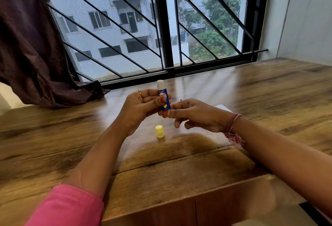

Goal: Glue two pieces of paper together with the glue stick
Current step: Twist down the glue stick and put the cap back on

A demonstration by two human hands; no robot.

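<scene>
Indoors, a wooden table (269, 100) meets a barred window (161, 28) and curtain (27, 46).

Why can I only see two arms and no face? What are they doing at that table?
The camera sits on the person's head and looks down, so you see only their arms. The left hand holds a blue glue stick upright, with its white glue showing on top. The right hand pinches the stick's bottom end. Its yellow cap stands on the wooden table. A bit of white paper peeks out behind the right hand. Behind is a window and a dark curtain.
</scene>
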